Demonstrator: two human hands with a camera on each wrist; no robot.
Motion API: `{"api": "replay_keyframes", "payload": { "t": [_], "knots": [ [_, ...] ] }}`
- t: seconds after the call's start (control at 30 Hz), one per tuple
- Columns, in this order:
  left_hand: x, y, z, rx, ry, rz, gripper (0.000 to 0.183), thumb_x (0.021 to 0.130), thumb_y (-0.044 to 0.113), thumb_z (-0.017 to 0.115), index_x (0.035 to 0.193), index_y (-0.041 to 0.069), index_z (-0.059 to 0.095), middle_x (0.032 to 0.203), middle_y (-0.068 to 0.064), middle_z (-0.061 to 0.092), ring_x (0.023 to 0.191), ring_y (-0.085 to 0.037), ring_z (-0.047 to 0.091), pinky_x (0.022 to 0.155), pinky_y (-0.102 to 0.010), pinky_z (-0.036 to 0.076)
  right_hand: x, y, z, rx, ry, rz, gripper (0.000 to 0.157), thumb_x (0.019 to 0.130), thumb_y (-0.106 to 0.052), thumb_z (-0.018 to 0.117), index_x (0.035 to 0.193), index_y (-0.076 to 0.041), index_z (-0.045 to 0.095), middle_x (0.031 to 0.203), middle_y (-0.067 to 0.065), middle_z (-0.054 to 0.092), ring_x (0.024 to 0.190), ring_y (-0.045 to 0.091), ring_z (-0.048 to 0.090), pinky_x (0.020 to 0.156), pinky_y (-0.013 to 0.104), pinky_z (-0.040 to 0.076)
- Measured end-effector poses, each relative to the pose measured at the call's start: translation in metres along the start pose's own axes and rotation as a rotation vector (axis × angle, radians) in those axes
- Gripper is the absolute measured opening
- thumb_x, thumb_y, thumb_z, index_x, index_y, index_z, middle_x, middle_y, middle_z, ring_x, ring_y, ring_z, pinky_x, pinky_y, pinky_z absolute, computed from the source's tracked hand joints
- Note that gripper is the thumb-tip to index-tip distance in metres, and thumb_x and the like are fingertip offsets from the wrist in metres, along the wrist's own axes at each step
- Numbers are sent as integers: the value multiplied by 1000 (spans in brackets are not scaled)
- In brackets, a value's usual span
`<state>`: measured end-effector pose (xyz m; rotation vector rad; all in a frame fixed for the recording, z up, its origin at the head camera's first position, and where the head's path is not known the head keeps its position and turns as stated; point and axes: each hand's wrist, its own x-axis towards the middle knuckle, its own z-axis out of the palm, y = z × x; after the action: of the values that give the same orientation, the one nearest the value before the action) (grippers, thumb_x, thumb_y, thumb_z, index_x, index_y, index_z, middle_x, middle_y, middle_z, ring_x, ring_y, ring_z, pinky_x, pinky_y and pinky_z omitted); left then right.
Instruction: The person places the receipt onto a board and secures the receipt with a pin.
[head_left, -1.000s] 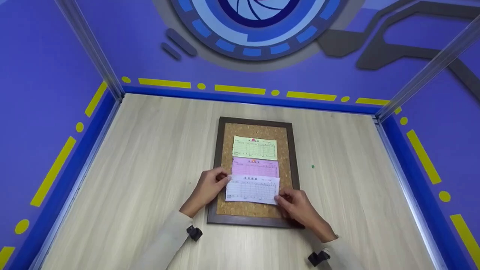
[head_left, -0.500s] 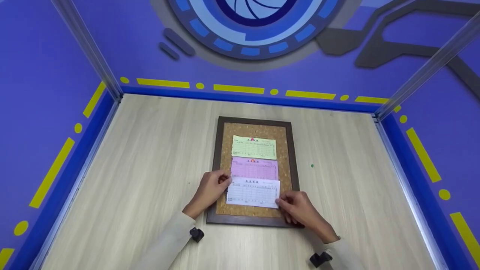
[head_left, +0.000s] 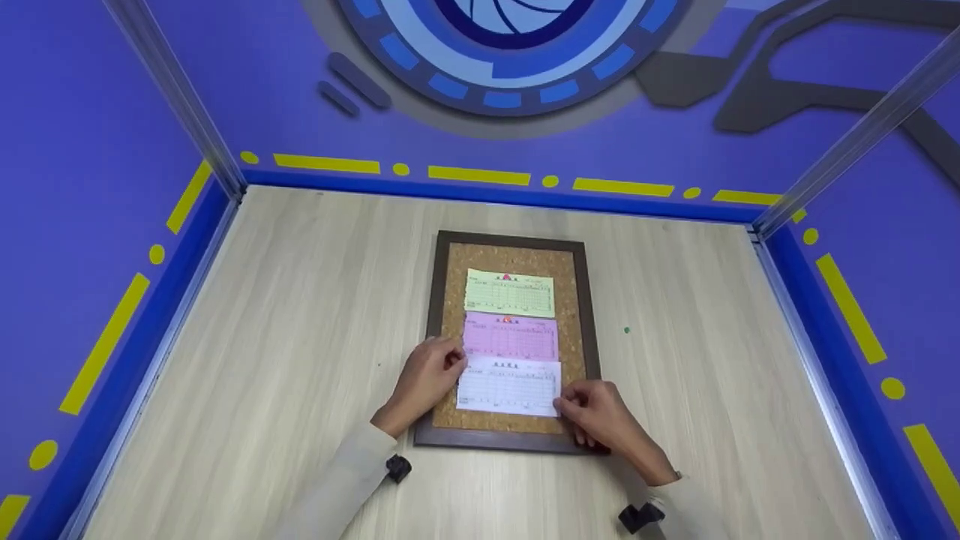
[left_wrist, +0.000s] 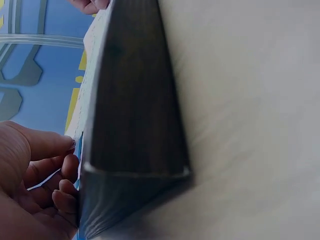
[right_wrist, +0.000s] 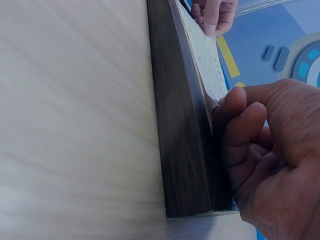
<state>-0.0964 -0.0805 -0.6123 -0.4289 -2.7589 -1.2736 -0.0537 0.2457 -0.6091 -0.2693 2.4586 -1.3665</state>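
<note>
A white printed form slip (head_left: 508, 388) lies over the lower part of a corkboard (head_left: 499, 421), its top edge meeting a purple slip (head_left: 510, 337). My left hand (head_left: 429, 375) pinches the white slip near its upper left corner; in the left wrist view, something small and dark shows at the fingertips (left_wrist: 71, 145). At the lower right corner, my right hand (head_left: 600, 412) grips the same slip between thumb and fingers, and the right wrist view has that corner bent up a little. Above the purple slip is a green slip (head_left: 510, 294), with a red pin (head_left: 507, 277) at its top.
The corkboard's raised dark frame (head_left: 590, 315) stands beside both hands. An orange pin (head_left: 508, 319) sits on the purple slip. A small green piece (head_left: 627, 330) lies on the wooden table (head_left: 315, 300) to the right. Blue walls (head_left: 90, 187) enclose the table.
The white slip has come down toward me and slightly right, uncovering more of the purple slip. My left hand has shifted slightly right with it; both hands keep their grip.
</note>
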Motion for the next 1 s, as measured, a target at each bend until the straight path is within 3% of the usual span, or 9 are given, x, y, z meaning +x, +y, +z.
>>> {"api": "replay_keyframes", "payload": {
  "t": [0.37,0.67,1.0],
  "knots": [
    [0,1,5,97,19,56,16,96,3,80,85,12,72,85,0,65,81,-18,59,81,-41,52,-1,0,0,0,39,42,20,102,-5,74,82,-6,69,57,1,64,39,11,59,37,25,47],
    [-1,2,4,92,-4,38,11,95,4,82,89,9,74,90,-2,65,86,-19,58,77,-38,51,-3,0,-1,14,40,64,18,100,-4,75,83,-5,69,57,2,65,40,12,60,37,25,47],
    [-1,1,6,118,19,75,11,93,3,81,87,9,75,87,-3,65,85,-23,57,75,-39,50,-2,1,0,31,23,67,19,100,-4,74,82,-5,67,57,2,65,39,12,59,37,25,47]
  ]
}}
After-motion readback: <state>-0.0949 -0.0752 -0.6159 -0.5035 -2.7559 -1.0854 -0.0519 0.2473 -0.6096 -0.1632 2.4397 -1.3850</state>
